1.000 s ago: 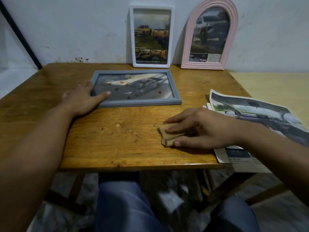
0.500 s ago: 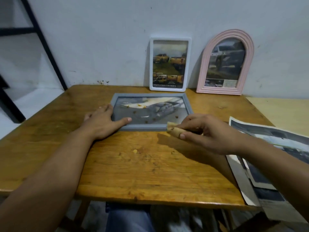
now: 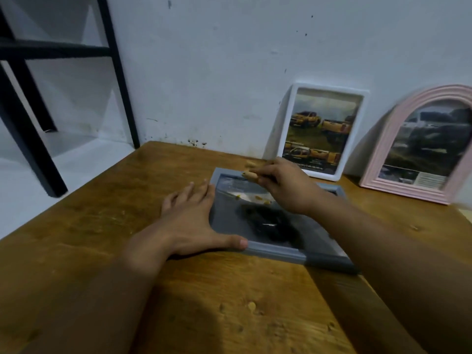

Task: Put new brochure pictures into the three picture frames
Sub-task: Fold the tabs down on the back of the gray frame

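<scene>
A grey picture frame (image 3: 277, 251) lies flat on the wooden table (image 3: 102, 226), with a car picture under its glass and small brown crumbs on it. My left hand (image 3: 194, 221) rests flat against the frame's left edge, thumb along its near rim. My right hand (image 3: 283, 185) hovers over the frame's far left corner and pinches a folded tan cloth (image 3: 251, 175). A white frame (image 3: 323, 131) and a pink arched frame (image 3: 421, 146), each holding a vehicle picture, lean upright on the wall behind.
A black metal rack (image 3: 33, 93) stands on the floor left of the table. A few crumbs (image 3: 251, 306) lie on the near tabletop. The wall runs close behind the table's far edge.
My right hand carried the tan cloth from the table's near right, over the grey frame, to its far left corner. The view turned left, and the loose brochure pages left the picture.
</scene>
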